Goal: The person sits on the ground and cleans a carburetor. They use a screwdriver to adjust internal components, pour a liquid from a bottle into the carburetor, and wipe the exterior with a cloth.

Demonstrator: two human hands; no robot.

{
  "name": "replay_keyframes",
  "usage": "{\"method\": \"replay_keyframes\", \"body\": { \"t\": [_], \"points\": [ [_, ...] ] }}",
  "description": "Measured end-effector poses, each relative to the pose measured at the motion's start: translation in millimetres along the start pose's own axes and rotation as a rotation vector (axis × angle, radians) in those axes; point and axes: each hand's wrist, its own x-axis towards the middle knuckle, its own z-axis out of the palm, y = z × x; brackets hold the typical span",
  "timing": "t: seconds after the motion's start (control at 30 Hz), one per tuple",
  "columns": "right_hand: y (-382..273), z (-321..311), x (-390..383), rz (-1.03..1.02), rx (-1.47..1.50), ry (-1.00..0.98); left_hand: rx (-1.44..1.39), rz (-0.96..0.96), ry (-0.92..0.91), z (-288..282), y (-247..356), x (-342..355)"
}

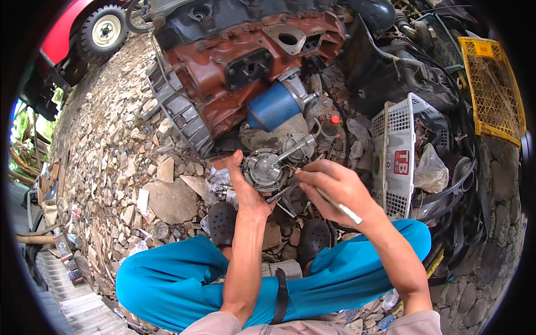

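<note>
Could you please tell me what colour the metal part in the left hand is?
The metal part is silvery grey, best seen in the head view.

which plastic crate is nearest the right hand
The white crate with the red label, just to the right of the right hand; the yellow crate is farther off, toward the picture's upper right.

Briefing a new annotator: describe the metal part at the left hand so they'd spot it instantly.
Find the reddish engine block, top of the view. Below its blue cylinder, at the left hand, is the metal part. Unlike the smooth cylinder, its round silvery body carries a tubular arm.
</note>
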Motion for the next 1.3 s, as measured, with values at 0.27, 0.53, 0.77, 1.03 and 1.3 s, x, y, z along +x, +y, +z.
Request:
{"method": "replay_keyframes", "body": {
  "t": [0.27, 0.53, 0.77, 1.03, 1.3],
  "points": [
    [3, 10, -7, 0.563, 0.581, 0.101, 0.039, 0.001, -0.011, -5, 3, -3],
    [-1, 5, 1, 0.35, 0.379, 0.103, 0.066, 0.024, -0.037, -8, -4, 0],
    [-2, 10, -6, 0.525, 0.437, 0.103, 0.071, 0.037, -0.009, -12, -15, 9],
    [-8, 17, -3, 0.276, 0.14, 0.214, 0.088, 0.071, -0.01, -8, -23, 9],
    [-12, 2, -5, 0.24, 0.175, 0.167, -0.025, 0.029, 0.018, 0, -12, 3]
  ]
}}
